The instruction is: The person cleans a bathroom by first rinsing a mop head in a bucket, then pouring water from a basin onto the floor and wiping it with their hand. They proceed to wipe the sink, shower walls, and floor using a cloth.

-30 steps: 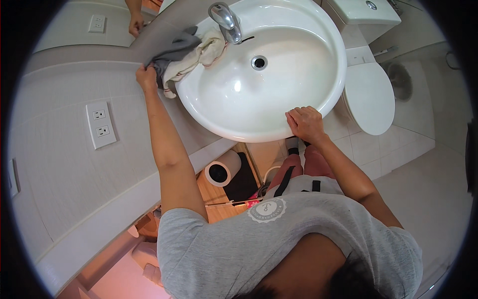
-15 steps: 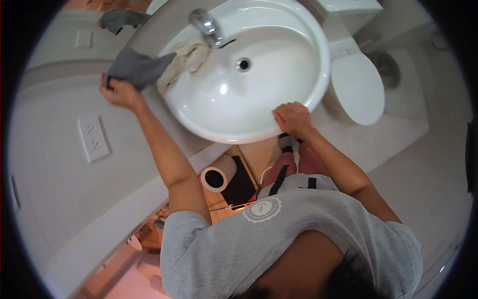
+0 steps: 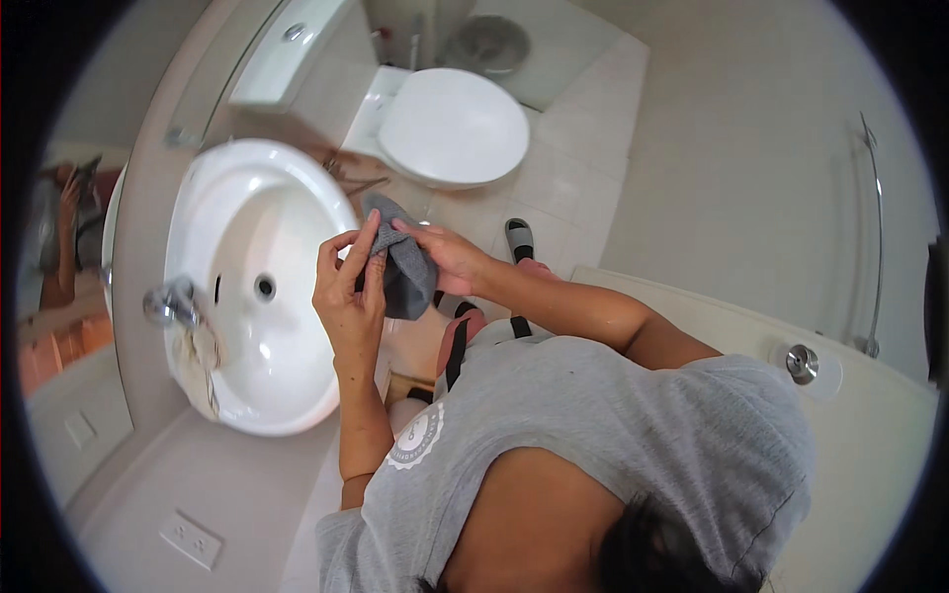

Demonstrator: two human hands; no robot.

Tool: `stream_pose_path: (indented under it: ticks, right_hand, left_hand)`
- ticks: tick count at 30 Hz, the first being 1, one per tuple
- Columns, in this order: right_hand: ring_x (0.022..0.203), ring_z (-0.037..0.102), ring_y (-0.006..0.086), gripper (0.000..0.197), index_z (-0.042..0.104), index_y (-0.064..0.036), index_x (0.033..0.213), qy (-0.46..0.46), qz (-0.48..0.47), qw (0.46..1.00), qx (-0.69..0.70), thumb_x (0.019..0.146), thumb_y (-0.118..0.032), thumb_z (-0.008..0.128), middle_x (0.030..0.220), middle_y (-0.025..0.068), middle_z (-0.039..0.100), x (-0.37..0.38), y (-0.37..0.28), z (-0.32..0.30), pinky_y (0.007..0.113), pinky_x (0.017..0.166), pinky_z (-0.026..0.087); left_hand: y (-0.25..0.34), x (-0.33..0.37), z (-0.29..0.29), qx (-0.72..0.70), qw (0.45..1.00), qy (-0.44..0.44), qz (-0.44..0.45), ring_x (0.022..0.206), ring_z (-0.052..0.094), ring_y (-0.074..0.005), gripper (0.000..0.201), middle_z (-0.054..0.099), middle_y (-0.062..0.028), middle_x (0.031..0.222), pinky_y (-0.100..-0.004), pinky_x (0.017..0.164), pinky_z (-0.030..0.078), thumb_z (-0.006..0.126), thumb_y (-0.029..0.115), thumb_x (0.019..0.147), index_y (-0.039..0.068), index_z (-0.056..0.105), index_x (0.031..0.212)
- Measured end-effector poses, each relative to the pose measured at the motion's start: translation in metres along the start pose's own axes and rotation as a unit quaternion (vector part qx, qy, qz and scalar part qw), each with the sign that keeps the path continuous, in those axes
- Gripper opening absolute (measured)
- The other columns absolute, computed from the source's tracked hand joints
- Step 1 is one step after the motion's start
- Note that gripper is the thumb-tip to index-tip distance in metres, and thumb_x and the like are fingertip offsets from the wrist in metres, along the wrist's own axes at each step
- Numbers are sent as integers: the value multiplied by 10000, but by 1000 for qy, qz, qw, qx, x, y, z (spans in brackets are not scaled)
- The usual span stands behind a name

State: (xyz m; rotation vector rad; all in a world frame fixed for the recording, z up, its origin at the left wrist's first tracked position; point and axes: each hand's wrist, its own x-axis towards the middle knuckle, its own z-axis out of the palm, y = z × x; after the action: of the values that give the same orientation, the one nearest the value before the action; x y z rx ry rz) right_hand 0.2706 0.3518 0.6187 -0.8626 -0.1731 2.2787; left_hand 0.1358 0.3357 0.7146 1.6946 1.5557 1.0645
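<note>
Both hands meet on a grey cloth [image 3: 403, 272] held in the air just off the right rim of the white sink [image 3: 237, 227]. The left hand [image 3: 348, 296] is closed on the cloth's left edge, thumb and fingers pinching the fabric, with the forefinger stretched up along it. The right hand [image 3: 445, 255] grips the cloth from the other side, its fingers curled over the upper edge, so the cloth hangs bunched between the two hands. Both forearms rise from the person's grey shirt [image 3: 593, 435], which fills the lower part of the view.

The sink itself is an oval basin with a dark drain hole in its middle. At its left rim, the side away from the hands, stands a chrome tap [image 3: 170, 301], and a pale crumpled rag [image 3: 203, 356] lies draped over the rim just beside the tap. Beyond the sink on that same side is a mirror [image 3: 59, 247], in which a raised arm shows.

On the far side of the sink from the rag, past the hands, sits a white toilet [image 3: 450, 124] with its lid down, its cistern [image 3: 287, 54] close to the sink's upper rim. A foot in a grey slipper [image 3: 519, 237] stands on the pale tiled floor between the toilet and the person, to the right of the sink. A white wall socket [image 3: 193, 539] sits low down, below the sink.
</note>
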Motion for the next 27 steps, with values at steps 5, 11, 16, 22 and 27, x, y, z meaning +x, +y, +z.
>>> stream_pose_path:
  ticks: [5, 11, 16, 22, 27]
  right_hand:
    - [999, 558, 169, 495, 505, -38, 1221, 227, -212, 925, -219, 872, -381, 579, 1070, 79, 604, -91, -85, -79, 274, 876, 427]
    - [1092, 494, 234, 742, 302, -265, 1374, 416, -180, 892, -9, 787, -689, 465, 1303, 106, 420, -163, -193, -218, 532, 890, 383]
    - [910, 592, 202, 508, 540, -103, 1134, 44, -328, 909, 254, 825, -506, 565, 1035, 80, 594, -202, -262, -265, 398, 759, 502]
    - [876, 595, 179, 318, 570, -79, 1120, 347, -531, 773, -1, 807, -49, 611, 997, 69, 601, -322, -391, -294, 370, 735, 527]
    - [1052, 518, 255, 503, 582, -164, 1147, 654, -489, 139, -561, 685, 26, 639, 1063, 56, 583, -428, -476, -300, 440, 953, 389]
  left_hand:
    - [23, 25, 70, 44, 990, -88, 100, 666, 559, -150, 280, 582, -87, 851, -268, 563, 444, 600, -20, 779, 92, 669, 1026]
    - [131, 78, 255, -151, 955, -216, 136, 736, 584, -181, 254, 591, -101, 871, -283, 641, 463, 566, -28, 794, 43, 643, 1026]
    - [199, 89, 387, -91, 877, -399, 251, 808, 585, -262, 326, 564, -118, 970, -331, 694, 481, 600, 56, 801, 61, 581, 1126]
    - [272, 155, 471, -164, 856, -416, 260, 832, 592, -206, 390, 581, -96, 1035, -308, 710, 493, 653, 163, 814, 58, 549, 1174]
    - [370, 237, 504, -358, 795, -444, 207, 813, 604, -174, 299, 635, -105, 973, -298, 759, 492, 600, 138, 857, -13, 576, 1114]
